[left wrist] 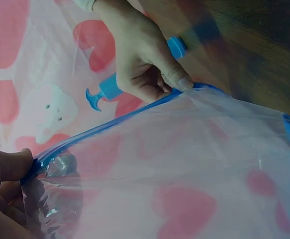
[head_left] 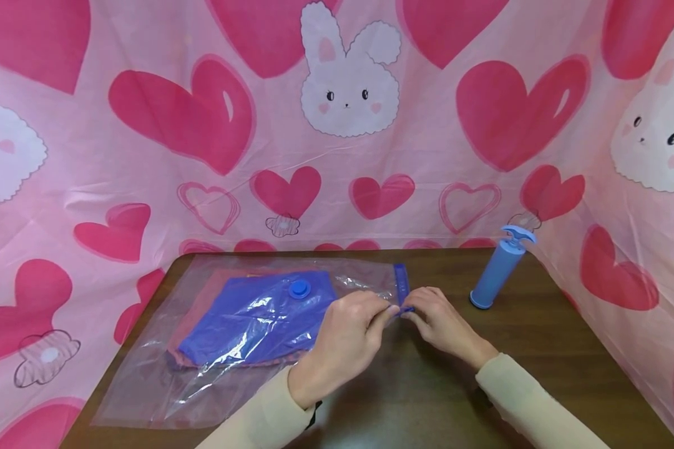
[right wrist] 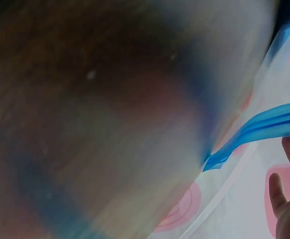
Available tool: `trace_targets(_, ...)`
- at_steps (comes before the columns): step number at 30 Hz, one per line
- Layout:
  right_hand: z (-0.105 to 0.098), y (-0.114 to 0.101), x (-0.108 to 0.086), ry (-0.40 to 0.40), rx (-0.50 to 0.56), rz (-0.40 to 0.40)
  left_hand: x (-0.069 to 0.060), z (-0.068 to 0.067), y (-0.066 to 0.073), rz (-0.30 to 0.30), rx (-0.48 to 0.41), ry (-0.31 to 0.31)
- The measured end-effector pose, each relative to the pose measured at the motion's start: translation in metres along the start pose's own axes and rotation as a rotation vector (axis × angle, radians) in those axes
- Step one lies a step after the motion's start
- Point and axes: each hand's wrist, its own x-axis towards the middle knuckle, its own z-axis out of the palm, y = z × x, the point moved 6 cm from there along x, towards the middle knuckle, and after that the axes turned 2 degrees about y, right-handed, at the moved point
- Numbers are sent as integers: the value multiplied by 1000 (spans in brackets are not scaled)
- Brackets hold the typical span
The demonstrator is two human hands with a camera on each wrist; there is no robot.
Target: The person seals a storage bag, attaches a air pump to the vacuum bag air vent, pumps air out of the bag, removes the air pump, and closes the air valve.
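A clear vacuum storage bag [head_left: 146,380] lies on the table, with folded blue fabric [head_left: 247,324] and pink fabric [head_left: 196,312] inside. A round blue valve [head_left: 299,289] sits on its upper face. Along its right end runs a blue zip strip [head_left: 401,282]. My left hand [head_left: 342,340] pinches the bag's zip edge at its near corner. Just right of it, my right hand [head_left: 444,324] pinches the same strip between thumb and forefinger. In the left wrist view the strip stretches from the left hand [left wrist: 5,184] to the right hand [left wrist: 142,55].
A blue hand pump [head_left: 497,274] with a T-shaped handle stands tilted in the head view, right of the hands on the brown wooden table [head_left: 517,374]. Behind and beside the table hangs a pink curtain [head_left: 337,156] printed with hearts and rabbits.
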Motion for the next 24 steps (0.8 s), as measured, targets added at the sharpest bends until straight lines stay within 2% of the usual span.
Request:
trace_targets(5,2,0,-1,24,-8,-24,0,1,0,1,1,0)
trace_targets(10,5,0,1,10,-4,-4,-2,1,0,6,11,12)
trace_targets(24,10,9,4,-15,-109,2,1,-3,-1,7,11,23)
